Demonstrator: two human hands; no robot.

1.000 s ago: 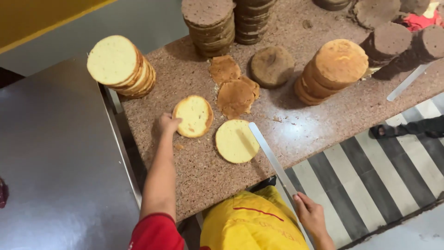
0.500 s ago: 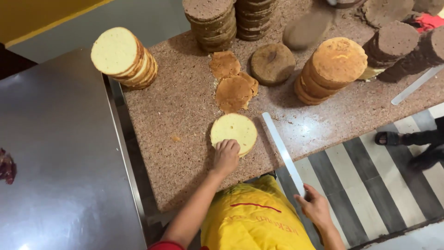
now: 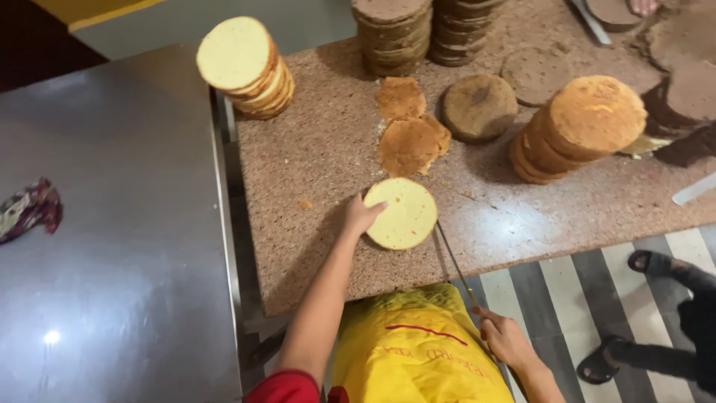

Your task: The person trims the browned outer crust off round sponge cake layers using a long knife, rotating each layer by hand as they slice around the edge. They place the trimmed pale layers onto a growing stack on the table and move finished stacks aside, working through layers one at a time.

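A pale round sponge cake layer (image 3: 403,213) lies flat on the speckled stone counter (image 3: 313,157). My left hand (image 3: 360,215) rests on its left edge, fingers curled over the rim. My right hand (image 3: 503,337) grips the handle of a long thin knife (image 3: 453,263), whose blade runs up to the right side of the cake layer. Just beyond the layer lie two thin brown trimmed cake tops (image 3: 409,134).
A tilted stack of pale cake layers (image 3: 250,71) stands at the counter's far left. Dark brown stacks (image 3: 391,33) sit at the back, a golden stack (image 3: 578,127) at the right. A steel table (image 3: 112,239) is to the left. Another person's sandalled feet (image 3: 649,313) stand on the striped floor.
The second pale layer that lay to the left is gone from the counter. My left hand came onto the remaining layer's left edge. The knife swung in, its blade now edge-on against the layer's right side.
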